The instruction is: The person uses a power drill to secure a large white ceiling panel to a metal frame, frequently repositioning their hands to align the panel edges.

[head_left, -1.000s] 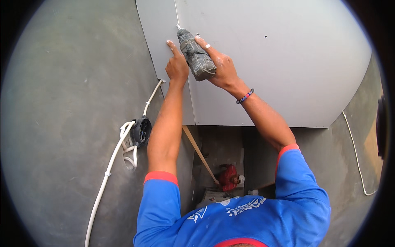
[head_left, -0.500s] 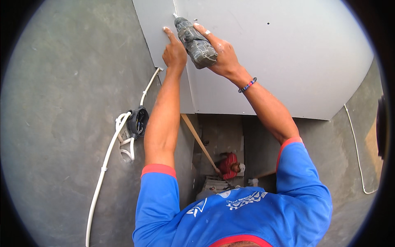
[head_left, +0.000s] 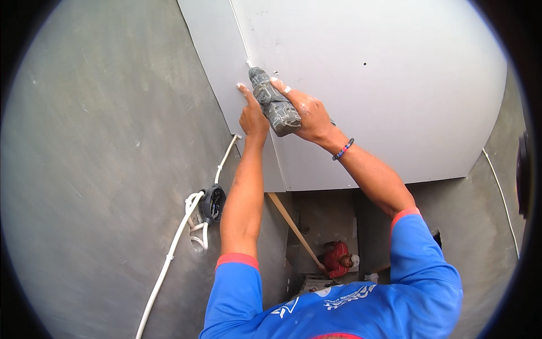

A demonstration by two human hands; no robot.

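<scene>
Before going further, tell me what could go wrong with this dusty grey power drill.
The left hand has its extended finger beside the drill, so a slip might injure it. The drill's tip is at the narrow white seam in the pale grey panelling and could skid. A person in a red shirt and white cap is below; a drop could hit them.

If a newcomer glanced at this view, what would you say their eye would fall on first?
Probably the dark power drill in the right hand, its tip at the seam of the large pale panel, with the left hand beside it. Next might come the small person in red below the panel, near a wooden strip's lower end, and the open black box on the grey wall at left.
</scene>
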